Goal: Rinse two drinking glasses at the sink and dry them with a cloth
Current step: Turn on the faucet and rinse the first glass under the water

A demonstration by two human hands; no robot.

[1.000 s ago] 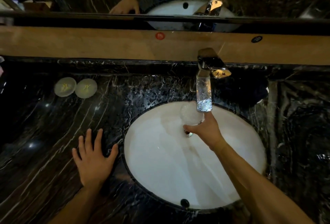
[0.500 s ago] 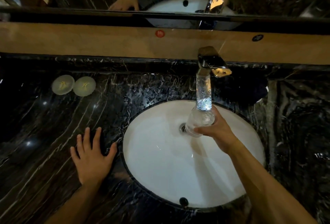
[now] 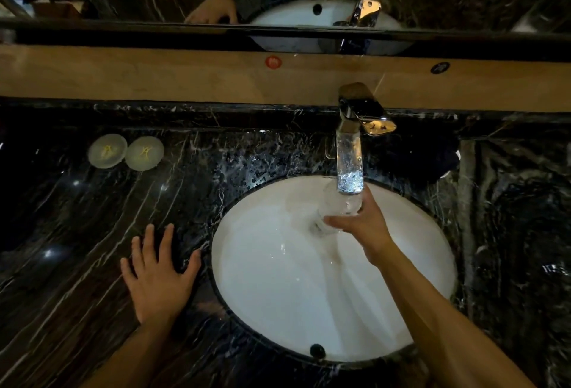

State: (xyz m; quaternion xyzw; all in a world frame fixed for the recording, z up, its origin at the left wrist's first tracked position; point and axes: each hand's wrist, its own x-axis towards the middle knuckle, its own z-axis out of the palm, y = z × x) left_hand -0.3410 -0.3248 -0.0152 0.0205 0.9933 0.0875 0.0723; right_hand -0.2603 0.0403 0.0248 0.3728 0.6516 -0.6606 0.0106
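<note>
Black marble veined with white makes up the desk [image 3: 77, 233], with a white oval sink [image 3: 309, 295] sunk into it. The right hand [image 3: 361, 227] grips a clear glass [image 3: 338, 208] over the basin, tilted, just under the tap [image 3: 350, 152], whose water pours onto it. The left hand [image 3: 157, 276] lies flat on the desk just beside the sink's rim, fingers spread, holding nothing. Two pale round lids [image 3: 125, 152] sit touching side by side at the back left, well apart from the hands.
</note>
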